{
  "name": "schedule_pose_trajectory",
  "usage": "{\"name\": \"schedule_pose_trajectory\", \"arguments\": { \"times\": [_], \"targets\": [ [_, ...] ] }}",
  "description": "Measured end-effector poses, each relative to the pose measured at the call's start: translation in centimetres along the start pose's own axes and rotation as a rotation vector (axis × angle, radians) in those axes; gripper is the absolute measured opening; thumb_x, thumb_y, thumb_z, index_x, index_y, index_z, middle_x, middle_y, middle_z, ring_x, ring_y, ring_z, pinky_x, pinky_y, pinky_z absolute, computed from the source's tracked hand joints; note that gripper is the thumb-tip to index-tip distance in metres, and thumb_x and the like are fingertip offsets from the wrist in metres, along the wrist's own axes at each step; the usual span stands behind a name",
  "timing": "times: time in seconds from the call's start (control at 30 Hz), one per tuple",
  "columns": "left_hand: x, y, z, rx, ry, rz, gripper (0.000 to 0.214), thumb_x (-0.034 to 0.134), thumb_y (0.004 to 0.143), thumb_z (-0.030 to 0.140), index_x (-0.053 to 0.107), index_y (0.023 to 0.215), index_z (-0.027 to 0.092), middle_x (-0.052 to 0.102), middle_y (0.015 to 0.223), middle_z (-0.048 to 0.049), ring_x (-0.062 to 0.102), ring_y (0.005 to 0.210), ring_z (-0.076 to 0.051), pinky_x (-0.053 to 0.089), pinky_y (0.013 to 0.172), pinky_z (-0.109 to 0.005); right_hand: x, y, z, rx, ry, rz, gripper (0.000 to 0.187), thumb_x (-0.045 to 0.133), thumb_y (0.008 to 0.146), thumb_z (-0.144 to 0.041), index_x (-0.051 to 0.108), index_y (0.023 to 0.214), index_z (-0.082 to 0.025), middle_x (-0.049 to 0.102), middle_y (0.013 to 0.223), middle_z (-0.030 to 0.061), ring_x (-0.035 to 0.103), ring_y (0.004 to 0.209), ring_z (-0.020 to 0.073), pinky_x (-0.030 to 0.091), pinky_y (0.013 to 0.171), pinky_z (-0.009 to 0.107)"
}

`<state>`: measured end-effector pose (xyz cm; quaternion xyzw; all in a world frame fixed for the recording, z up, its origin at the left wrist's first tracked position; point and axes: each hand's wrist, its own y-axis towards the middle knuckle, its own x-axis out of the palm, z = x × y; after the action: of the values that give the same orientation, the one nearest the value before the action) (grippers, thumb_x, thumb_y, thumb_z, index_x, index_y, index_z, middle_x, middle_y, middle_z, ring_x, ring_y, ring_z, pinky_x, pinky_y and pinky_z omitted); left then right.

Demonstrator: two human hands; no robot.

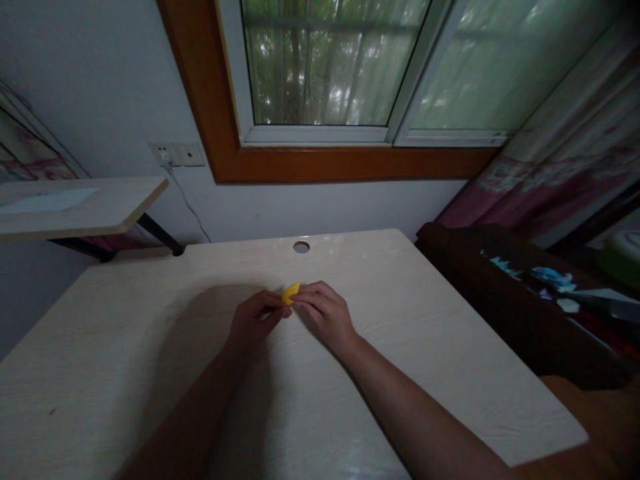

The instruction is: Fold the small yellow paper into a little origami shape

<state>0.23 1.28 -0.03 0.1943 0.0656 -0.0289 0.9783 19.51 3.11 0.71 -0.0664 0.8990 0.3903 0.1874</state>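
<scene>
A small yellow folded paper piece [291,292] is pinched between both hands over the pale wooden desk [125,347]. My left hand [256,320] grips its left end with thumb and fingertips closed. My right hand [326,312] holds its right end, fingers curled together. Both hands rest low on the desk, a little in front of the round cable hole [301,247].
A second, higher tabletop [75,207] with a white sheet stands at the left. A wall socket [177,154] with a cable hangs below the window. A dark wooden bed frame [515,300] with folded paper pieces runs along the desk's right side.
</scene>
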Motion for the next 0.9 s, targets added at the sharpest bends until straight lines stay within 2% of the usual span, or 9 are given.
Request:
{"name": "schedule_pose_trajectory", "arguments": {
  "times": [0.17,0.3,0.4,0.57,0.9],
  "targets": [
    [0.0,-0.1,0.5,-0.077,-0.121,-0.039,0.015,0.075,0.080,0.031,0.068,0.079,0.018,0.070,0.076,-0.0041,0.067,0.073,-0.016,0.055,0.072,-0.028,-0.2,-0.2,0.4,-0.093,-0.088,-0.037,0.020,0.059,0.093,-0.021,0.073,0.104,-0.028,0.069,0.093,0.0075,0.064,0.088,0.0195,0.055,0.077,0.035],
    [0.3,-0.2,0.3,-0.218,-0.306,-0.082,0.024,0.070,0.084,0.038,0.062,0.091,0.016,0.071,0.079,-0.0049,0.069,0.072,-0.018,0.057,0.072,-0.033,-0.3,-0.4,0.7,-0.130,-0.136,-0.050,0.021,0.056,0.094,-0.022,0.072,0.106,-0.028,0.068,0.094,0.0078,0.063,0.087,0.0193,0.054,0.076,0.034],
    [0.4,-0.1,0.0,-0.273,-0.405,-0.085,0.031,0.071,0.083,0.039,0.056,0.098,0.017,0.069,0.082,-0.0032,0.070,0.070,-0.018,0.058,0.070,-0.035,-0.4,-0.2,0.4,-0.180,-0.167,-0.087,0.022,0.056,0.094,-0.021,0.070,0.108,-0.029,0.068,0.094,0.0069,0.063,0.086,0.0189,0.053,0.075,0.033],
    [0.3,0.2,-0.5,-0.287,-0.471,-0.093,0.036,0.077,0.078,0.033,0.053,0.101,0.019,0.063,0.078,0.0026,0.068,0.064,-0.014,0.057,0.064,-0.030,-0.6,0.2,-0.2,-0.229,-0.259,-0.185,0.023,0.054,0.095,-0.021,0.070,0.109,-0.030,0.068,0.094,0.0059,0.060,0.086,0.0198,0.051,0.074,0.033],
    [0.2,0.3,-0.8,-0.266,-0.512,-0.147,0.036,0.076,0.079,0.031,0.052,0.103,0.020,0.059,0.078,0.0039,0.063,0.060,-0.011,0.050,0.058,-0.025,-1.0,0.4,-0.8,-0.192,-0.376,-0.244,0.018,0.054,0.095,-0.024,0.072,0.099,-0.027,0.066,0.087,0.0050,0.057,0.081,0.0184,0.048,0.068,0.030]
  ]
}}
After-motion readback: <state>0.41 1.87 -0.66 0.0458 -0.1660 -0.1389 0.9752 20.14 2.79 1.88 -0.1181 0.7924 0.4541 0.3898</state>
